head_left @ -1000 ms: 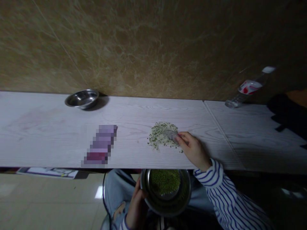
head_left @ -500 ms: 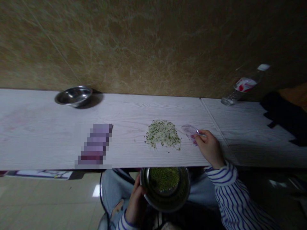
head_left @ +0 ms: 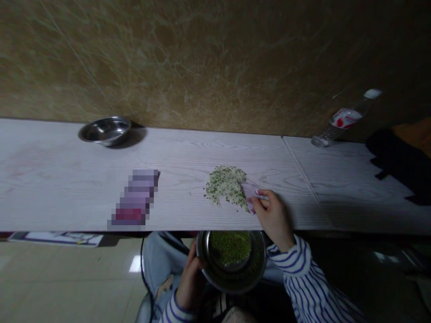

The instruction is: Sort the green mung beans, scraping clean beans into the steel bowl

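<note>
My left hand (head_left: 192, 277) grips the left rim of a metal bowl (head_left: 232, 282), which is held just below the table's front edge. Small green beans (head_left: 230, 246), like mung beans, lie inside it. On the table is a flat pile of white rice grains mixed with green beans (head_left: 225, 184). My right hand (head_left: 272, 213) pinches a thin, see-through plastic piece (head_left: 248, 190) with a rounded edge. That piece meets the right side of the pile. Its exact kind cannot be made out.
A second metal bowl (head_left: 106, 132) stands at the back left, by the wall. A blurred-out flat object (head_left: 136, 197) lies left of the pile. Towards the back right stands a clear bottle (head_left: 345, 119) with a white cap, and dark cloth (head_left: 400, 166) lies further right.
My right hand has moved left with the plastic piece, from beside the pile to its right edge. My left hand still holds the bowl in about the same place.
</note>
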Demonstrator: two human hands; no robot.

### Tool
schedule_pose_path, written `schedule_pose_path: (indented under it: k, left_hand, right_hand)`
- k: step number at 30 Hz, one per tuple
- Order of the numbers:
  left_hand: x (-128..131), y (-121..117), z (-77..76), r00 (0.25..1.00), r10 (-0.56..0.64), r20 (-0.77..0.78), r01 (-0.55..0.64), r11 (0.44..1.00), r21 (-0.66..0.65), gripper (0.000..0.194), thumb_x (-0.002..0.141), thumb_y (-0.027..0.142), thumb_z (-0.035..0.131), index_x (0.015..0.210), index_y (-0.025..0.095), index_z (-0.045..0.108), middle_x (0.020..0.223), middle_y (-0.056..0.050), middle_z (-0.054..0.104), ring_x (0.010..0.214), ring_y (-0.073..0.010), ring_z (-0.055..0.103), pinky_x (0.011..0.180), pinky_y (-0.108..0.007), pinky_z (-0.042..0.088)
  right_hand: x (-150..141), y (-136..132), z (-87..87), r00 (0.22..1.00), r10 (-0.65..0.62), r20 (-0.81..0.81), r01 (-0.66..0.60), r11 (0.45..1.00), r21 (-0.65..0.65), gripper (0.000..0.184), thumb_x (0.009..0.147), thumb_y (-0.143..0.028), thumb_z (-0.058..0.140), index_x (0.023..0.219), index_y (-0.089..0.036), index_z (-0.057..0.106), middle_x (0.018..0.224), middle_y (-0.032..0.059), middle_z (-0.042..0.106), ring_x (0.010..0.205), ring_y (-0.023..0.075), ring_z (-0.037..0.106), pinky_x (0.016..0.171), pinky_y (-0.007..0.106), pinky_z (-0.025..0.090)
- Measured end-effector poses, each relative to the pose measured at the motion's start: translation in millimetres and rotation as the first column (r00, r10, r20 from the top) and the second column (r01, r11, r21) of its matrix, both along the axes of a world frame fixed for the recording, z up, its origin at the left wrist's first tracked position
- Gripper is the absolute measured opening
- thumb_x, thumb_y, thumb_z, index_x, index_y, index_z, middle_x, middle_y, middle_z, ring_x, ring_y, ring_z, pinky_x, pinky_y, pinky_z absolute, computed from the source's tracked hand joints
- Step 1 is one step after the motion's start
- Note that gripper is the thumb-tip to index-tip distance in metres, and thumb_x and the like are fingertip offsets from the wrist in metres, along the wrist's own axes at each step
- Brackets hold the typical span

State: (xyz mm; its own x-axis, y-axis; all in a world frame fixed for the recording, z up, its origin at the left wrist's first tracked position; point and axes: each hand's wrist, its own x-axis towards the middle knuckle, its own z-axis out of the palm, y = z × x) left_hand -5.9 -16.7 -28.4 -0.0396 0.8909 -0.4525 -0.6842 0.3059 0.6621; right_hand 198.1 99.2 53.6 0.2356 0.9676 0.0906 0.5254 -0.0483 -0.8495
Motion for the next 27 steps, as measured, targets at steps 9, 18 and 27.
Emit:
schedule_pose_path:
  k: [9,18,27]
  left_hand:
    - [1,-1,20.1,0.999,-0.009,0.036,0.011,0.998,-0.058,0.052,0.065,0.022,0.068,0.117,0.023,0.074,0.118,-0.008,0.076,0.122,-0.0366,0.061,0.105,-0.049,0.044]
    - [4,1,14.5,0.999,0.032,0.007,-0.031,0.996,-0.084,0.054,0.059,0.024,0.068,0.113,0.022,0.075,0.109,-0.008,0.078,0.111,-0.035,0.064,0.095,-0.045,0.048]
    - [-1,1,13.9,1.0,0.002,0.01,-0.001,0.997,-0.073,0.052,0.061,0.023,0.069,0.112,0.021,0.076,0.113,-0.009,0.077,0.116,-0.0346,0.061,0.099,-0.045,0.045]
  right_hand:
    - [-18,-13,13.9,0.993,0.1,0.06,-0.101,0.995,0.009,0.017,0.088,-0.038,0.055,0.098,-0.025,0.055,0.071,0.004,0.079,0.06,0.0215,0.072,0.056,0.03,0.051]
    - [7,-23,17.2,0.991,0.132,0.019,-0.132,0.991,0.001,0.023,0.09,-0.044,0.057,0.1,-0.023,0.058,0.084,0.0086,0.081,0.066,0.0217,0.076,0.058,0.03,0.055]
    - [45,-40,14.4,0.987,0.133,0.089,-0.136,0.99,0.026,0.02,0.088,-0.043,0.062,0.097,-0.025,0.065,0.083,0.0071,0.081,0.078,0.0242,0.078,0.07,0.033,0.061]
